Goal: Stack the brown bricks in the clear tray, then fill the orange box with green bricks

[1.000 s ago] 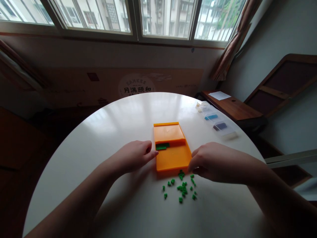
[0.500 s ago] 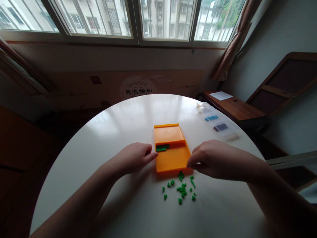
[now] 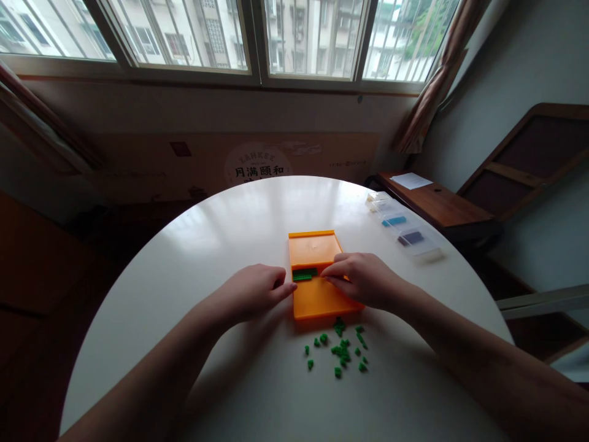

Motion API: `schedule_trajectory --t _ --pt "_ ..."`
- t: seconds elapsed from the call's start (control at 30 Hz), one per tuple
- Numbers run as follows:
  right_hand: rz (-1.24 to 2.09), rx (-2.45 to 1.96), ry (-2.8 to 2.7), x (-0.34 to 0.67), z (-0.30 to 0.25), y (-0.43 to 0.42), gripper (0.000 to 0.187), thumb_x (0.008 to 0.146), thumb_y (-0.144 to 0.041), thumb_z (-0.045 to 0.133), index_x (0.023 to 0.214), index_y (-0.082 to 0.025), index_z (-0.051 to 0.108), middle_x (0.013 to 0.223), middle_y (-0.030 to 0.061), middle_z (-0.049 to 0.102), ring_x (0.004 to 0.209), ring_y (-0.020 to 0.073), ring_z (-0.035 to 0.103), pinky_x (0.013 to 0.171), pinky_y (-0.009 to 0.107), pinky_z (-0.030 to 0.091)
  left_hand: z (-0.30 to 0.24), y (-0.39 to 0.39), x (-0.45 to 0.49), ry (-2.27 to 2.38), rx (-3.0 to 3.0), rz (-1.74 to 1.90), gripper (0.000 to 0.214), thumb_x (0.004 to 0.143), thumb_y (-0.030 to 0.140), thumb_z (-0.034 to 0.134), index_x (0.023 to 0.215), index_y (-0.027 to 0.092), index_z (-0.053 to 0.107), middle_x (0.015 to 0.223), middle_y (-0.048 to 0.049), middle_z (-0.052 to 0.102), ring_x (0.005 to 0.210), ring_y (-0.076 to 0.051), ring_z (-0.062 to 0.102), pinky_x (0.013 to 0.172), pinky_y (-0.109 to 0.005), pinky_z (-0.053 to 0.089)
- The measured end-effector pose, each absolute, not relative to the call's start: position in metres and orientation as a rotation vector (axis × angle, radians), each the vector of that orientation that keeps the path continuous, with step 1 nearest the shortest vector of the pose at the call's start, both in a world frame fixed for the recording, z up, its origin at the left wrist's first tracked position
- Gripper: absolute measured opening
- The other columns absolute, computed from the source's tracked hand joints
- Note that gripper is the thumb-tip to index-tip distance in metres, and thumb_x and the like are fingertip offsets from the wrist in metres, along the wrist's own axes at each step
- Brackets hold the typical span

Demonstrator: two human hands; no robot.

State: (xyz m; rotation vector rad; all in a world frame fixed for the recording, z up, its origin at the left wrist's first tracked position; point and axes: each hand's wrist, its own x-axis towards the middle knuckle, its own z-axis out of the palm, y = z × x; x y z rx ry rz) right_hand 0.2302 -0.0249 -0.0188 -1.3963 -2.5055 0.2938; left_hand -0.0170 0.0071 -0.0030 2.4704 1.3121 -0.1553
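An orange plastic tray (image 3: 317,307) with a raised back section lies on the white table. Rows of small green bricks (image 3: 302,274) sit in its upper left corner. My left hand (image 3: 260,290) is closed at the left side of the tray, thumb tip against the rim. Over the tray, my right hand (image 3: 361,279) is closed in a pinch, its fingertips just right of the green rows. Whatever is between those fingertips is too small to make out. Several loose green bricks (image 3: 343,351) are scattered in front of the tray.
Clear plastic boxes (image 3: 418,245) with blue and dark pieces stand at the table's right rear. Beyond that edge is a wooden side table (image 3: 453,205) with a white paper (image 3: 411,180). The round white table (image 3: 193,258) ends in a curved edge before the window wall.
My right hand has moved left and away from me, from the tray's right front corner to beside the green rows. My left hand stays at the tray's left side.
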Motion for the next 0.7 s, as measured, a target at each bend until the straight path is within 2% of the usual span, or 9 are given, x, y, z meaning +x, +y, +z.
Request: schedule_trajectory --t 0.7 --pt "0.223 -1.522 -2.483 0.217 -0.025 -0.020 0.022 0.093 -0.030 0.051 0.097 -0.027 0.073 0.094 0.0005 0.074 0.079 0.0158 0.064 0.064 0.026 0.037 -0.003 0.007 -0.016 1.322 2.463 -0.153 0.049 0.090 0.059 0.035 0.068 0.022 0.058 0.072 -0.0047 0.066 0.061 -0.019 0.056 0.051 -0.029 0.030"
